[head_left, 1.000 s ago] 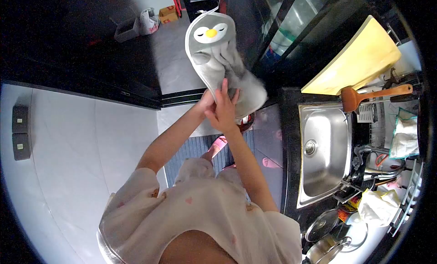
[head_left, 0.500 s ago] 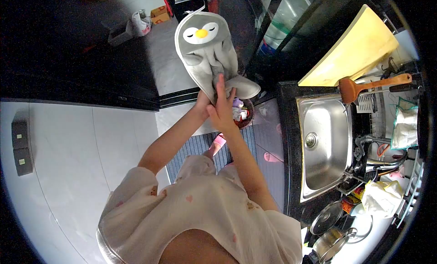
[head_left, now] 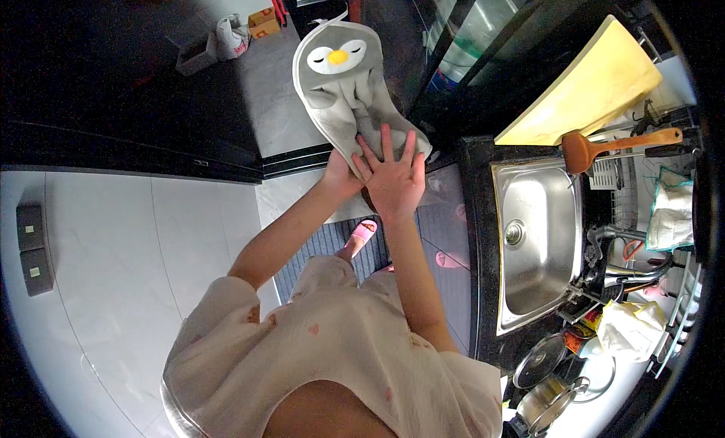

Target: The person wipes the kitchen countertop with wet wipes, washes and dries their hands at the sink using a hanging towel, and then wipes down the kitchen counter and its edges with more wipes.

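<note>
A grey penguin-faced hand towel (head_left: 347, 79) with a white border hangs by a loop at the top of the view. My right hand (head_left: 394, 177) lies against its lower part, palm down, fingers spread wide. At the towel's lower left edge is my left hand (head_left: 341, 172), reaching in behind the cloth. Its fingers are hidden by the towel, so their grip does not show. Folds run down the middle of the cloth, above my right hand.
To the right, a steel sink (head_left: 535, 287) is set in a black counter. A yellow cutting board (head_left: 585, 87), a wooden spatula (head_left: 593, 147), a faucet (head_left: 634, 273) and a pot (head_left: 545, 408) are around it. A striped mat (head_left: 310, 249) lies underfoot.
My right hand has turned from edge-on to flat and spread its fingers, moving slightly right over the towel's lower part. The lower towel now lies flatter, and the basket behind is mostly covered.
</note>
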A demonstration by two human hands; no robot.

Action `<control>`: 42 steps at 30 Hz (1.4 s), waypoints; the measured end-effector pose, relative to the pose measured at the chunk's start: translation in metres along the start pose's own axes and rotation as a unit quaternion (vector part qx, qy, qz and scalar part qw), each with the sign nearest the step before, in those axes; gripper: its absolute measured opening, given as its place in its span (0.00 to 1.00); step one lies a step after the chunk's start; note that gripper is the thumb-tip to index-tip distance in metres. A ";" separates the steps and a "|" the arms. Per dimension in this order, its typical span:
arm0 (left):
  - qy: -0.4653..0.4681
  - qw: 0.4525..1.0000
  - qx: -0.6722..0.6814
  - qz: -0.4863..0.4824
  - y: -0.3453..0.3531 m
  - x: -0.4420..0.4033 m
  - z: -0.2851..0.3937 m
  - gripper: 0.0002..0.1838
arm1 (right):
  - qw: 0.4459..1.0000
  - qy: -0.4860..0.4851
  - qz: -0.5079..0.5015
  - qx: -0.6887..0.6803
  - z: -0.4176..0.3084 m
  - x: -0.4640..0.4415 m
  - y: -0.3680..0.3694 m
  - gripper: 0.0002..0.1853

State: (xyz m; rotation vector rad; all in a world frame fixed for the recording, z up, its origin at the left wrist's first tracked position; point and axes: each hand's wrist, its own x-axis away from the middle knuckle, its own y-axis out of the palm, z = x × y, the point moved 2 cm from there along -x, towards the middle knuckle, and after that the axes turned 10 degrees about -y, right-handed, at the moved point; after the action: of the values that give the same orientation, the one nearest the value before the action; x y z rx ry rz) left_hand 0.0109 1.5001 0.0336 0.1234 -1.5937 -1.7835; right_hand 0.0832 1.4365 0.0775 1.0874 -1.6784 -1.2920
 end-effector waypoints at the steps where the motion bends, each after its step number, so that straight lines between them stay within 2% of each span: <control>1: -0.003 1.000 0.009 -0.004 0.000 0.001 -0.001 0.25 | 1.000 -0.002 0.004 -0.005 0.000 -0.001 -0.002 0.28; 4: -0.010 0.999 0.014 -0.034 -0.001 0.004 -0.001 0.24 | 0.996 0.015 -0.029 -0.083 -0.004 -0.001 0.000 0.25; 6: -0.013 0.997 -0.012 -0.079 0.001 0.005 0.000 0.22 | 0.997 0.028 -0.029 -0.065 -0.002 -0.002 -0.004 0.26; 9: 0.014 1.000 -0.008 0.001 0.008 0.004 0.003 0.22 | 0.998 0.034 -0.027 -0.039 0.001 -0.005 -0.004 0.27; 13: 0.012 1.000 0.014 -0.023 0.018 0.011 0.004 0.22 | 0.996 0.035 -0.044 -0.072 0.000 -0.007 0.000 0.27; 16: 0.032 0.999 0.017 -0.003 0.033 0.017 0.001 0.23 | 0.977 0.053 -0.027 -0.205 0.000 -0.014 -0.015 0.29; 18: 0.071 0.997 -0.020 -0.017 0.026 0.012 0.002 0.24 | 0.996 0.054 -0.004 -0.068 0.002 -0.011 -0.016 0.28; 19: 0.029 0.996 0.011 -0.078 0.014 0.007 0.004 0.24 | 0.999 0.047 0.011 0.002 0.003 -0.011 -0.011 0.27; 20: -0.020 0.989 0.042 -0.139 -0.006 0.003 0.008 0.24 | 0.998 0.054 0.040 0.002 0.004 -0.008 -0.001 0.29; 21: -0.082 0.974 0.076 -0.197 -0.016 0.001 0.012 0.24 | 0.998 0.056 0.006 0.022 0.003 -0.007 0.000 0.31; 22: -0.121 0.962 0.078 -0.232 -0.007 0.008 0.013 0.25 | 0.993 0.068 0.047 0.089 0.003 -0.006 -0.002 0.33; 23: -0.173 0.944 0.083 -0.269 0.001 0.012 0.014 0.25 | 0.994 0.063 0.005 0.089 0.001 -0.005 -0.001 0.36; 24: -0.153 0.954 -0.004 -0.258 -0.009 0.013 0.021 0.27 | 0.997 0.015 -0.011 0.072 0.010 -0.008 -0.008 0.40; 25: -0.132 0.956 -0.091 -0.245 -0.018 0.014 0.026 0.30 | 0.981 0.009 -0.061 0.182 0.004 -0.001 -0.001 0.42; 26: -0.159 0.969 -0.073 -0.174 -0.035 0.010 0.039 0.32 | 0.918 -0.068 -0.113 0.374 0.010 -0.008 -0.015 0.44; 27: -0.182 0.977 -0.051 -0.101 -0.051 0.007 0.050 0.34 | 0.877 -0.144 -0.169 0.426 0.036 -0.020 -0.047 0.45; 28: -0.180 0.980 -0.071 -0.043 -0.062 0.000 0.063 0.33 | 0.857 -0.150 -0.215 0.445 0.024 -0.005 -0.027 0.46; 29: -0.176 0.978 -0.108 0.001 -0.068 -0.008 0.067 0.32 | 0.824 -0.098 -0.215 0.514 0.017 0.005 -0.018 0.43; 30: -0.164 0.975 -0.147 0.039 -0.075 -0.013 0.074 0.31 | 0.849 -0.001 -0.182 0.496 -0.008 0.023 0.012 0.41; 32: -0.137 0.959 -0.224 0.105 -0.086 -0.017 0.086 0.29 | 0.865 0.081 -0.138 0.476 -0.031 0.050 0.040 0.38; 33: -0.119 0.947 -0.265 0.136 -0.091 -0.018 0.091 0.28 | 0.864 0.067 -0.126 0.483 -0.034 0.056 0.040 0.36; 36: -0.042 0.886 -0.397 0.237 -0.101 -0.021 0.106 0.25 | 0.844 -0.054 -0.197 0.495 -0.028 0.069 0.011 0.31; 38: 0.000 0.825 -0.482 0.294 -0.110 -0.022 0.105 0.24 | 0.819 -0.151 -0.236 0.501 -0.058 0.105 0.008 0.26; 40: -0.004 0.761 -0.553 0.338 -0.131 -0.015 0.092 0.22 | 0.861 -0.093 -0.192 0.461 -0.110 0.170 0.002 0.26; 41: -0.035 0.729 -0.585 0.355 -0.144 -0.008 0.077 0.21 | 0.890 -0.109 -0.166 0.410 -0.130 0.202 -0.018 0.24; 42: -0.084 0.693 -0.615 0.366 -0.154 0.001 0.056 0.20 | 0.886 -0.153 -0.130 0.417 -0.156 0.243 -0.028 0.22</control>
State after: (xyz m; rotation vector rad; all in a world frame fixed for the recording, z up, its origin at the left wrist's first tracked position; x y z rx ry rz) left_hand -0.0873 1.5400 -0.0907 -1.1595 -0.1235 -1.7830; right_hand 0.1421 1.1535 0.0981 1.7085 -2.5096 -0.9079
